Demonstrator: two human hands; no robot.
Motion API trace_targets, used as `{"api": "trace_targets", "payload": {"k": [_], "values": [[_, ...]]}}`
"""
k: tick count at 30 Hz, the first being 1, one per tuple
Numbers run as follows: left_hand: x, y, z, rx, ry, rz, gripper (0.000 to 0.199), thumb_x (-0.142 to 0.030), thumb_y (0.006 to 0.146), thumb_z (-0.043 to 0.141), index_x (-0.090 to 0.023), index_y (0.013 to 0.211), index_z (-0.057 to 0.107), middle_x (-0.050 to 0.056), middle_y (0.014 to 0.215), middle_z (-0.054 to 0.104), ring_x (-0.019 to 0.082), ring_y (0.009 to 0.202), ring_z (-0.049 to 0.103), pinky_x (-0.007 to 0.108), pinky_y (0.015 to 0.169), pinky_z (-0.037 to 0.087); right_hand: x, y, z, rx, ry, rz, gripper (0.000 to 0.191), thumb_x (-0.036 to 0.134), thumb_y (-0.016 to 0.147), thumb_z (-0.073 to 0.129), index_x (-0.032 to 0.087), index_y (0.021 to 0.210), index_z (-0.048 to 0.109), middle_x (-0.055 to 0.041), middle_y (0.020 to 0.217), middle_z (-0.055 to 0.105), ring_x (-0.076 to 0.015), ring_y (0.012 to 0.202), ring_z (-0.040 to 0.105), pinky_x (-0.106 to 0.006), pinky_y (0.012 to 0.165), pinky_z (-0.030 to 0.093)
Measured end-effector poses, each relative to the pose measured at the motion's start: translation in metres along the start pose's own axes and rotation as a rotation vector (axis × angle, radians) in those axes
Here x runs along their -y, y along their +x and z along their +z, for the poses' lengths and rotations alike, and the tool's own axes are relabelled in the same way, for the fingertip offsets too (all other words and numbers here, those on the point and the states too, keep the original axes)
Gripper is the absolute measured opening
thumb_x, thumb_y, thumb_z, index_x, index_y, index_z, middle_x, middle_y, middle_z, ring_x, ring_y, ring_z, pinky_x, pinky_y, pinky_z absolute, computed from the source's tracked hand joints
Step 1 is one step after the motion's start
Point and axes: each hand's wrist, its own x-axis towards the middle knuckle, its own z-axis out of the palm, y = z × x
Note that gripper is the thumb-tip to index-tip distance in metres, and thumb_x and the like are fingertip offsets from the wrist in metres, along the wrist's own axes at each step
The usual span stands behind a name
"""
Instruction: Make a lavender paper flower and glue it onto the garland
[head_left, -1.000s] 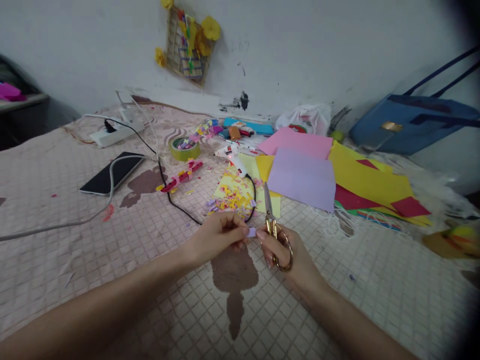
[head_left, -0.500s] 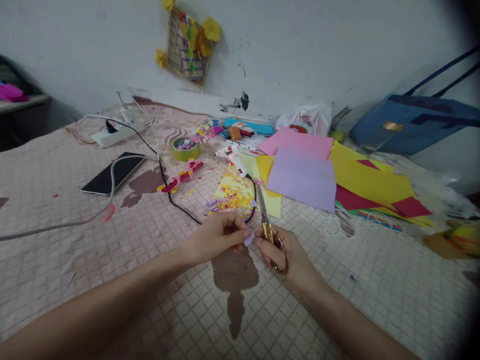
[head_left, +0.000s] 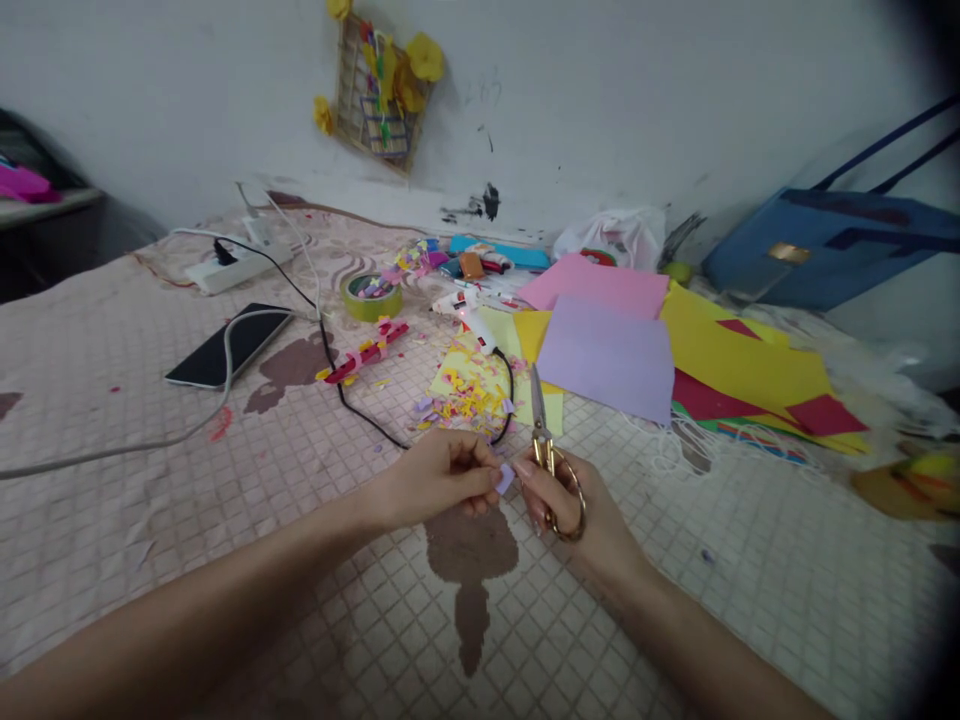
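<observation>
Between its thumb and fingers my left hand (head_left: pixel 448 478) pinches a small lilac paper piece (head_left: pixel 505 479). Gold-handled scissors (head_left: pixel 543 452) are in my right hand (head_left: pixel 574 505), their closed blades pointing away from me. The right fingertips are close to the paper's right edge; whether they touch it is hard to tell. Just beyond my hands, a heap of yellow, pink and lilac paper scraps (head_left: pixel 472 400) lies on a pale yellow sheet (head_left: pixel 553 412).
A white glue gun (head_left: pixel 474 322) with a black cord lies behind the scraps. To the left are tape (head_left: pixel 371 297), a red decorated strip (head_left: pixel 366 356) and a phone (head_left: pixel 225 347). Right of centre lie a lilac sheet (head_left: pixel 606 358), other coloured sheets and white string (head_left: pixel 667 445).
My right hand and the scissors have moved slightly right, and the scissors stand more upright. The lilac piece has turned a little and shows more clearly in my left fingertips.
</observation>
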Motion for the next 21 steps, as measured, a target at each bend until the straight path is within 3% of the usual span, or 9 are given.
{"api": "trace_targets", "payload": {"k": [3, 10, 21], "values": [[0.0008, 0.0006, -0.0008, -0.015, -0.023, 0.019, 0.021, -0.032, 0.074, 0.061, -0.013, 0.071, 0.053, 0.000, 0.065, 0.059, 0.006, 0.054, 0.053, 0.021, 0.056, 0.045, -0.0011, -0.0004, 0.0006, -0.013, 0.042, 0.003, 0.039, 0.043, 0.084, 0.049, 0.018, 0.054, 0.042, 0.0056, 0.043, 0.041, -0.0077, 0.039, 0.039, -0.021, 0.041, 0.030], [-0.0012, 0.0004, 0.0013, -0.020, 0.032, 0.050, 0.018, -0.028, 0.076, 0.059, -0.011, 0.074, 0.054, 0.000, 0.065, 0.057, 0.006, 0.055, 0.050, 0.020, 0.056, 0.042, -0.0005, -0.0002, -0.0009, 0.040, -0.002, -0.022, 0.021, 0.034, 0.081, 0.053, 0.017, 0.068, 0.054, 0.0066, 0.045, 0.044, -0.0081, 0.040, 0.039, -0.020, 0.040, 0.031], [-0.0049, 0.0003, -0.0007, -0.118, -0.065, 0.038, 0.022, -0.032, 0.075, 0.061, -0.012, 0.069, 0.055, 0.000, 0.063, 0.060, 0.006, 0.054, 0.052, 0.020, 0.056, 0.041, -0.0031, -0.0004, 0.0021, -0.024, 0.084, 0.007, 0.030, 0.040, 0.083, 0.052, 0.017, 0.064, 0.048, 0.0070, 0.045, 0.040, -0.0071, 0.040, 0.038, -0.020, 0.041, 0.030]]}}
